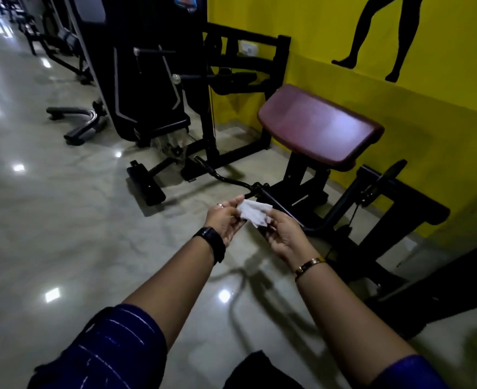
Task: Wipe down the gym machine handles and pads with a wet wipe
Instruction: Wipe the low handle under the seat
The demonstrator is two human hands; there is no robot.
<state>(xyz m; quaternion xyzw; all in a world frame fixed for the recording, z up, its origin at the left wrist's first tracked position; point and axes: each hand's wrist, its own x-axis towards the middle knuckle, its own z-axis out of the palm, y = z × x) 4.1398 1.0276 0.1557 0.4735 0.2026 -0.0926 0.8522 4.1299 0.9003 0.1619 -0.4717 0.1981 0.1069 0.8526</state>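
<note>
Wipe [252,213], white and crumpled, in pinch grip of left hand [224,223] and right hand [283,237], near rounded maroon pad [318,127].

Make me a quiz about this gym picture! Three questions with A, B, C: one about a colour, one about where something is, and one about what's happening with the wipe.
1. What colour is the bench pad?
A) green
B) maroon
C) white

2. Where is the black watch?
A) on the left wrist
B) on the right wrist
C) on the pad

3. What is happening to the wipe?
A) it lies on the pad
B) it is wrapped round the watch
C) both hands hold it

Answers:
1 B: the pad's top is a dark reddish maroon.
2 A: the watch sits on the left wrist, and the right one wears a gold bracelet.
3 C: the left hand and right hand pinch it between them, away from the pad.
</note>
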